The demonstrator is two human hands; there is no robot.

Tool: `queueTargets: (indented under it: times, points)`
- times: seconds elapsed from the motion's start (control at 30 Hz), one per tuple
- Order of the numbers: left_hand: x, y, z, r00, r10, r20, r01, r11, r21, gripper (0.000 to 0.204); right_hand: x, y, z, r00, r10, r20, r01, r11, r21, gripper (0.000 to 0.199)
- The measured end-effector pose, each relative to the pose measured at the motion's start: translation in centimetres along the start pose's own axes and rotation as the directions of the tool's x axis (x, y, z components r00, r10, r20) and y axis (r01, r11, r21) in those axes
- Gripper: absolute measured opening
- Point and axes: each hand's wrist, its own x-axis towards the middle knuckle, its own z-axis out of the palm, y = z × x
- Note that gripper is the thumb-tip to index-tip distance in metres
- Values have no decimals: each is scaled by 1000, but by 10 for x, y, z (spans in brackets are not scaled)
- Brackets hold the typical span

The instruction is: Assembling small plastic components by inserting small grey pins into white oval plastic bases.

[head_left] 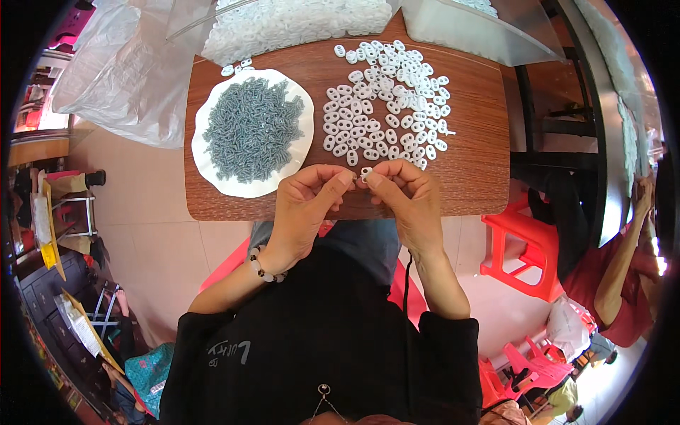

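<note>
My left hand point(306, 205) and my right hand point(407, 198) meet at the near edge of a small brown wooden table point(474, 163). Both pinch one small white plastic ring piece point(365, 172) between their fingertips; whether a screw is in it I cannot tell. Just beyond my fingers lies a spread of several white ring pieces point(382, 99). To the left of them a white plate point(212, 163) holds a heap of grey screws point(253, 127). A bead bracelet sits on my left wrist.
Clear plastic bags of more white pieces point(283, 25) lie at the table's far edge. Red plastic stools point(520, 248) stand on the tiled floor to the right. Another person in a red shirt point(623, 276) sits at the right by a metal table edge.
</note>
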Motion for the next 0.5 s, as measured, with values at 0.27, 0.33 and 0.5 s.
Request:
queueTargets:
  times: [0.27, 0.33, 0.5]
  points:
    - [-1, 2, 2, 1000, -28, 1, 28, 998, -47, 16, -4, 2, 3, 998, -30, 48, 35, 993, -109, 12]
    - [-1, 1, 2, 999, -36, 22, 38, 998, -56, 15, -5, 3, 0, 998, -40, 48, 45, 991, -123, 12]
    - [-2, 1, 5, 998, -31, 48, 36, 993, -110, 15, -8, -3, -4, 997, -29, 65, 38, 989, -143, 11]
